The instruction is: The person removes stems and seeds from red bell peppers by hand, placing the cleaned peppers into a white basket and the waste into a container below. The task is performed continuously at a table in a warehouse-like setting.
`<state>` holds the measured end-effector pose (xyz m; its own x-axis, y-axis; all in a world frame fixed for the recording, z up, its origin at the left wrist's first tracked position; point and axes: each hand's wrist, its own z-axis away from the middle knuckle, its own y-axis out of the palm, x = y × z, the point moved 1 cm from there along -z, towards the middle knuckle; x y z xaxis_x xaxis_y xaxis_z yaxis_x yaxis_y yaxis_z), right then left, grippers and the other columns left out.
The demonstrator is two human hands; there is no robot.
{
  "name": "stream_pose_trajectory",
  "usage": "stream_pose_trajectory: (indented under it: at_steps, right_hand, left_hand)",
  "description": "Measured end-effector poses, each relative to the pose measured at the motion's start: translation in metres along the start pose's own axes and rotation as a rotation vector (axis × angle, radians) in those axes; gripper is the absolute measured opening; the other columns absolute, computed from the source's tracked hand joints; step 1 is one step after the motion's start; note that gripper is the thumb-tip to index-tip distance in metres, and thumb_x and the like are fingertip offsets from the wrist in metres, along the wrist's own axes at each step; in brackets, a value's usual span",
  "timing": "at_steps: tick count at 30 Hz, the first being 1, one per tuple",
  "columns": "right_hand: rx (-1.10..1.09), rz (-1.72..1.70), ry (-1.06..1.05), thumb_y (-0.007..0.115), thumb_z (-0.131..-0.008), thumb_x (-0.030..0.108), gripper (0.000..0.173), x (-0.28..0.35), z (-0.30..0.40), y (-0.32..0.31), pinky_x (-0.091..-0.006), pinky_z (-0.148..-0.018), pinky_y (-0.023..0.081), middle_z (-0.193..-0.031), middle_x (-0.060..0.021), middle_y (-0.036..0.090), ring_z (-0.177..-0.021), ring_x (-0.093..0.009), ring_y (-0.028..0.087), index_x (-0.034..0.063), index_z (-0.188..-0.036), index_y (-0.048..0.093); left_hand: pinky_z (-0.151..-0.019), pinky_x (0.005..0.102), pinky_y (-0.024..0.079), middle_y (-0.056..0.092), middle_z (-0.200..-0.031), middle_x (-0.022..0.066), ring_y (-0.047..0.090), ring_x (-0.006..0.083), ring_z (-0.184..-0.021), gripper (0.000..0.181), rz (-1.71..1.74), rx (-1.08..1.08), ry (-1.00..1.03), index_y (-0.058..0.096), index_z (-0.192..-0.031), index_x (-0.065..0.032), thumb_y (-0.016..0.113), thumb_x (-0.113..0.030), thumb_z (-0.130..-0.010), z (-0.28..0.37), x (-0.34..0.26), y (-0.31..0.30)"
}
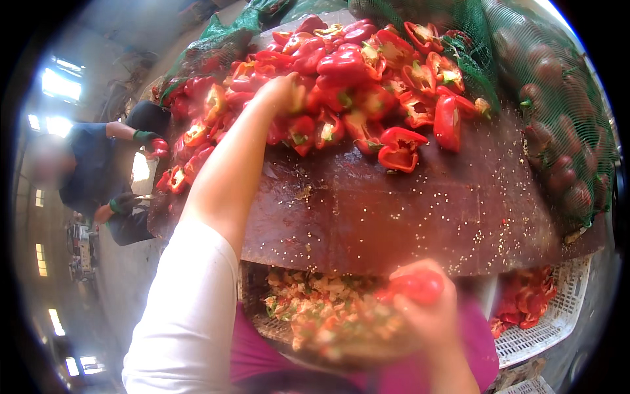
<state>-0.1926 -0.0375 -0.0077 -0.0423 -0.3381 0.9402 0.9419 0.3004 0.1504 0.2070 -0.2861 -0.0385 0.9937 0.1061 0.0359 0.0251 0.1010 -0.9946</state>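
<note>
My left hand (288,93) reaches into a heap of halved red bell peppers (344,64) on the dark red-brown tabletop (364,212). Its fingers are blurred and partly hidden, so whether they grip a pepper is unclear. Near the table's front edge, my right hand (428,310) is closed around a red object (421,287); blur hides whether it is a pepper piece or a tool handle. Below that hand sits a crate of pepper cores and trimmings (325,315). One cut pepper half (401,147) lies at the near edge of the heap.
A green mesh sack of whole peppers (561,123) stands at the right. Green netting (221,39) lies behind the heap. At lower right, a white plastic crate (536,340) holds red pepper pieces. Pale seeds dot the tabletop. Another person (98,162) in green-cuffed gloves works at left.
</note>
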Motion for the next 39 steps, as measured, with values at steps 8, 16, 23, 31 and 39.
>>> stream_pose_trajectory:
  at_steps: [8, 16, 23, 31, 39]
  right_hand:
    - [-0.148, -0.654, 0.176, 0.058, -0.079, -0.004, 0.037, 0.002, -0.003, 0.005, -0.0373, -0.084, 0.054, -0.101, -0.0105, 0.061, -0.092, -0.023, 0.064, -0.0001, -0.116, 0.052]
    - [-0.059, -0.578, 0.029, 0.062, -0.080, -0.001, 0.050, -0.014, -0.015, 0.018, -0.0304, -0.068, 0.053, -0.102, -0.0089, 0.057, -0.076, -0.017, 0.061, 0.0025, -0.126, 0.042]
    - [-0.253, 0.087, -0.217, 0.073, -0.070, -0.001, 0.069, -0.005, -0.011, 0.021, -0.0327, -0.096, 0.046, -0.117, -0.0107, 0.056, -0.108, -0.019, 0.057, -0.0004, -0.132, 0.043]
    - [-0.208, 0.498, -0.484, 0.062, -0.070, -0.005, 0.051, 0.004, -0.001, 0.004, -0.0387, -0.090, 0.050, -0.111, -0.0177, 0.062, -0.103, -0.032, 0.063, -0.0016, -0.121, 0.054]
    - [0.050, 0.367, -0.300, 0.047, -0.067, -0.012, 0.048, -0.002, -0.002, -0.015, -0.0324, -0.094, 0.050, -0.104, -0.0155, 0.067, -0.101, -0.023, 0.066, -0.0048, -0.112, 0.060]
  left_hand:
    - [-0.094, 0.0427, 0.048, 0.060, -0.119, 0.0234, 0.061, 0.0362, -0.109, 0.062, 0.276, -0.315, -0.034, 0.051, -0.134, -0.0099, 0.071, -0.018, -0.075, 0.076, -0.010, -0.028]
    - [-0.081, 0.0365, 0.053, 0.068, -0.100, 0.0155, 0.068, 0.0284, -0.093, 0.041, 0.969, -0.378, -0.088, 0.061, -0.111, -0.0013, 0.067, -0.005, -0.070, 0.252, -0.174, -0.011]
    - [-0.072, 0.0465, 0.053, 0.067, -0.089, 0.0232, 0.066, 0.0423, -0.083, 0.045, 0.792, -0.194, -0.079, 0.053, -0.111, 0.0021, 0.074, -0.015, -0.075, 0.291, -0.225, -0.004]
    - [-0.073, 0.0486, 0.052, 0.066, -0.082, 0.0264, 0.065, 0.0441, -0.084, 0.038, 0.929, 0.011, 0.065, 0.055, -0.109, 0.0043, 0.067, -0.020, -0.082, 0.301, -0.215, 0.004]
    - [-0.068, 0.0482, 0.050, 0.063, -0.076, 0.0251, 0.064, 0.0420, -0.076, 0.040, 0.569, 0.516, 0.444, 0.057, -0.105, 0.0003, 0.067, -0.025, -0.076, 0.307, -0.176, -0.015]
